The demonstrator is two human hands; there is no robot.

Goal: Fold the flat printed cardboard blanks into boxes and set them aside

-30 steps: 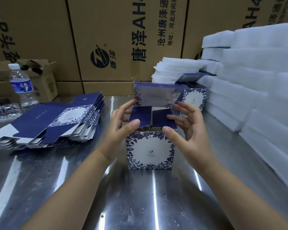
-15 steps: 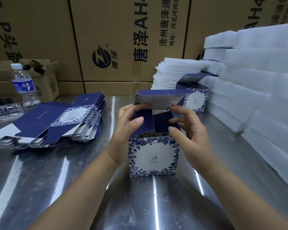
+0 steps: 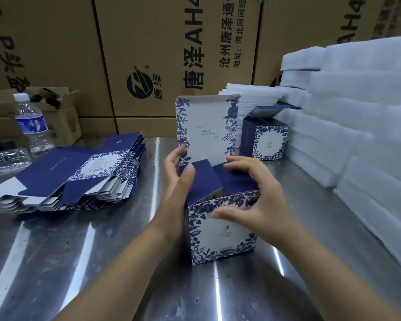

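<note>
Our half-built box [image 3: 220, 232] stands upright on the table [image 3: 102, 262] just before us, lid flap [image 3: 206, 126] raised. We judge it light, thin card that creases easily and may slide on the steel. Our left hand [image 3: 178, 181] lies nearly straight along its left wall with the thumb pressing a navy side flap [image 3: 202, 179], while our right hand [image 3: 252, 193] arches loosely over the other flap and grips nothing, so we would steady the walls near the corners.

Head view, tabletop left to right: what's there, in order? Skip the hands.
In order: water bottle → stack of flat printed blanks → box being folded → folded box set aside → stacked white foam sheets.
</note>
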